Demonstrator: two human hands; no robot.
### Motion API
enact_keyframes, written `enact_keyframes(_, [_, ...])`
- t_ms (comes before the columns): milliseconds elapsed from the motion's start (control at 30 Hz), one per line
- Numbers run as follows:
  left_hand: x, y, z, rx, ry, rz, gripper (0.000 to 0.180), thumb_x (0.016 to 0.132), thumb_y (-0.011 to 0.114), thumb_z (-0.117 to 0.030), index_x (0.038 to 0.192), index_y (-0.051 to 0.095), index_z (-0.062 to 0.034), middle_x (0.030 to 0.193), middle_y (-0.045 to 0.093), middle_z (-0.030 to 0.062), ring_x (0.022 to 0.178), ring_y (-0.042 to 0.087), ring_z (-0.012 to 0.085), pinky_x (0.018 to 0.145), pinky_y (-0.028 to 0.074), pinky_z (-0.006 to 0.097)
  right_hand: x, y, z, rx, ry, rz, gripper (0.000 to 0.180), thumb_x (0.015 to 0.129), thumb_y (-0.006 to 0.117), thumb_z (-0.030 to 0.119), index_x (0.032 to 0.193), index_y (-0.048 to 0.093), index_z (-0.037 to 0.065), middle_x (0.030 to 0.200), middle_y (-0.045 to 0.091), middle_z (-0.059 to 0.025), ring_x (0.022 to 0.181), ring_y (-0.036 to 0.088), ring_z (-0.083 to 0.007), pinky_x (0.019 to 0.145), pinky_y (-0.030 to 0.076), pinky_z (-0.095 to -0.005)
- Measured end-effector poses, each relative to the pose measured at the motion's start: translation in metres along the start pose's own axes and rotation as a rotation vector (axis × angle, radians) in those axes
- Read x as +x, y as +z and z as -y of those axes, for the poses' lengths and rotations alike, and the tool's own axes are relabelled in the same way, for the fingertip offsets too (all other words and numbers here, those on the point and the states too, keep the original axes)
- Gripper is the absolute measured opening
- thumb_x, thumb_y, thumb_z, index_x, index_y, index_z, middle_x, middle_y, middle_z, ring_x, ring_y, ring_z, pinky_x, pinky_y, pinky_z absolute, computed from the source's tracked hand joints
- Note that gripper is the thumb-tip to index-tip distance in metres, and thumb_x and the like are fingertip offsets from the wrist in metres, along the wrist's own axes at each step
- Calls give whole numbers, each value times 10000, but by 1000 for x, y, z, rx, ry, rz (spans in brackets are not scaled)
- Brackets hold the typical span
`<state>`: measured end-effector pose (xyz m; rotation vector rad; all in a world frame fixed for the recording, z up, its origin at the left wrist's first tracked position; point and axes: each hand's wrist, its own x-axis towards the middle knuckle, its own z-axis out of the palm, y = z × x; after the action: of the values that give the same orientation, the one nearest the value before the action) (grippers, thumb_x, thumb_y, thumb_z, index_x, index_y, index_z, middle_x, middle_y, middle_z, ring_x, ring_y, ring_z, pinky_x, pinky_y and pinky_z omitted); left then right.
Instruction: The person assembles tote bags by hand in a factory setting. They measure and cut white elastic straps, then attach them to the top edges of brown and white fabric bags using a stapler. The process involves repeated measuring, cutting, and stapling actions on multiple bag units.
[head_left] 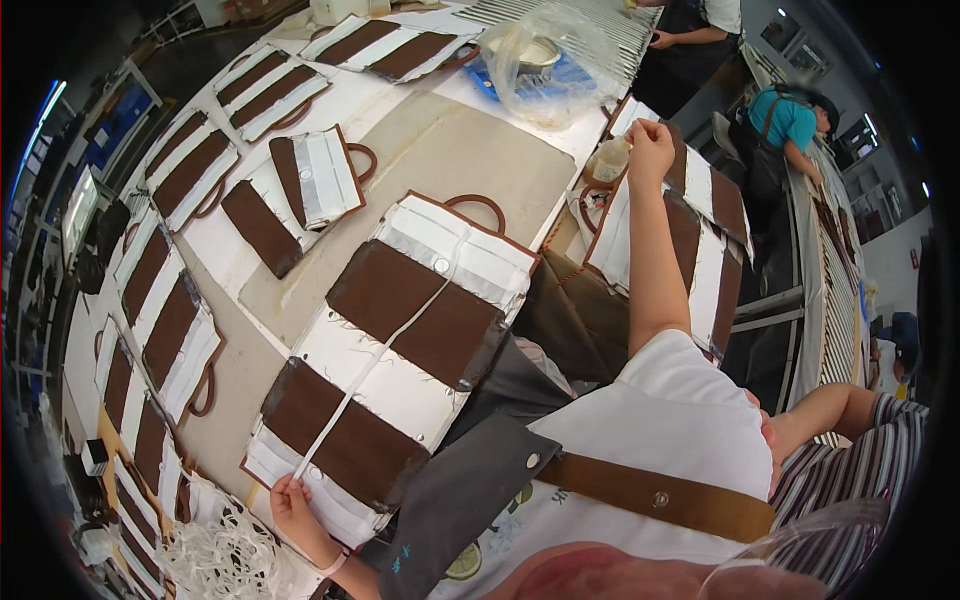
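Across the table in front of me lies an opened-out bag panel, brown and white in bands, with a brown handle at its far end. A narrow white strip runs lengthwise over it. At the near left edge my left hand pinches the strip's near end. My right hand is raised at the far right with its fingers closed; whatever is between them is too small to make out. Close to it stands a small yellowish jar, beside more brown and white bag panels.
Several similar panels line the table's left side, and a smaller piece lies nearer. A tangle of white strips sits near left. A plastic bag with a bowl stands far off. Other people work at the right.
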<state>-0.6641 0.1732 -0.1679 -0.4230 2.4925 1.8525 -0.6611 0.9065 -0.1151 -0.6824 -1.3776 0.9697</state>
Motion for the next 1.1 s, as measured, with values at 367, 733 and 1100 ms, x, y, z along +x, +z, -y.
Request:
enact_keyframes(367, [0,-2,-1,-13,-17,-10,138,948,581,-99,1030,622,4,846,619,11,721,541,60,671,451,185,2,3,-14,454,145,84,105,899,647,61,945,597,-19,867,668,-125,643,598,-121,580,507,-237])
enact_keyframes(733, [-3,1,-3,-1,-30,-8,151,955,567,-97,1054,610,9,881,632,32,738,553,70,673,455,189,29,-20,-25,600,461,218,83,920,619,80,948,614,2,908,668,-117,653,583,-134,599,487,-262])
enact_keyframes(1100, [0,1,0,-15,-22,-13,143,954,571,-101,1044,613,2,860,618,19,728,544,64,669,450,185,28,-16,-18,439,370,148,86,922,599,71,928,636,-7,854,665,-85,692,607,-126,603,483,-247])
